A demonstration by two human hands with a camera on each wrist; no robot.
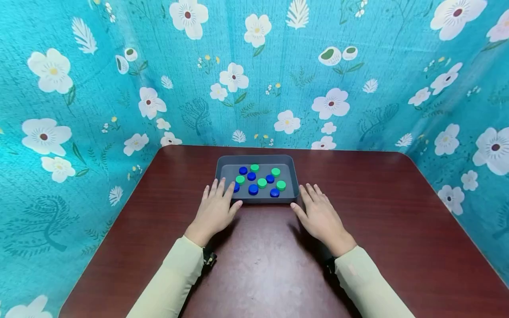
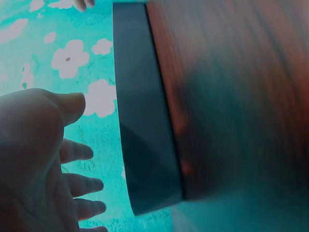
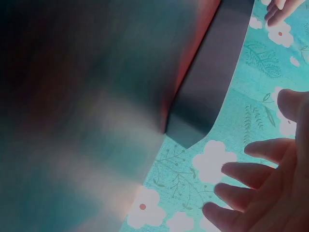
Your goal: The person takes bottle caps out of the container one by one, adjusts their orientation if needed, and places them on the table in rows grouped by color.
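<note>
Shallow grey tray (image 1: 262,200) is sitting near the far edge of the brown table (image 1: 262,265), holding loosely scattered blue caps (image 1: 253,189) and green caps (image 1: 261,183). Left hand (image 1: 212,212) is hanging over the near left corner, fingers spread wide, grasping nothing; one blue cap is partly hiding behind them. Right hand (image 1: 320,218) is hovering by the near right corner, likewise spread and holding nothing. Neither is visibly touching the tray. Likely trouble: left fingertips dropping too far inward would be knocking caps about. Uneven lifting would be tilting the tray, caps sliding lowward; one-sided pushing would probably be skewing it.
</note>
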